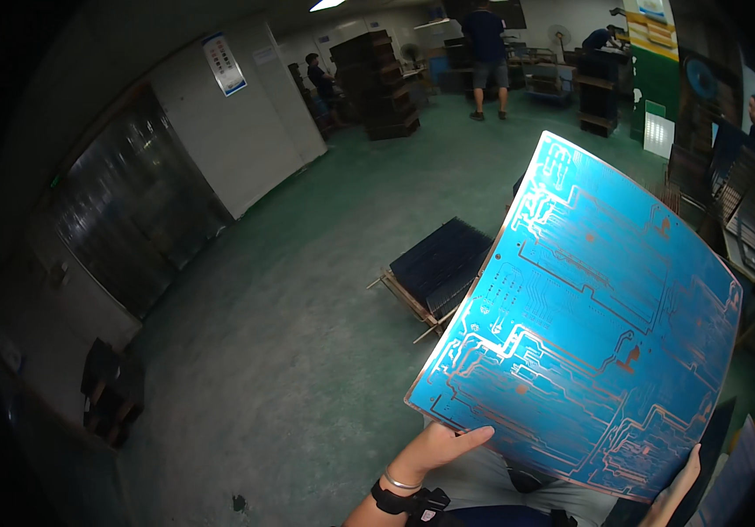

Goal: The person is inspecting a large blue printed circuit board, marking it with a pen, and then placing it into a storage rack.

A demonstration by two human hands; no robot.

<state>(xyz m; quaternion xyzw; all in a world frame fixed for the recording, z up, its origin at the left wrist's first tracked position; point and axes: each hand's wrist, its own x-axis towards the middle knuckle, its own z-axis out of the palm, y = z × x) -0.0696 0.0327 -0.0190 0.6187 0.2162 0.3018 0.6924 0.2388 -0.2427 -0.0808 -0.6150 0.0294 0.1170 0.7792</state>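
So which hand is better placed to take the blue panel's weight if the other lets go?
Probably the left hand: its fingers reach well along the blue circuit panel's lower edge. The right hand only touches the bottom right corner, mostly hidden.

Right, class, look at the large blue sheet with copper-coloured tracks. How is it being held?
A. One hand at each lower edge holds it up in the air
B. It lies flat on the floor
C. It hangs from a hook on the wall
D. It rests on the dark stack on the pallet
A: the left hand grips the lower left edge of the blue sheet and the right hand its lower right corner, above the floor.
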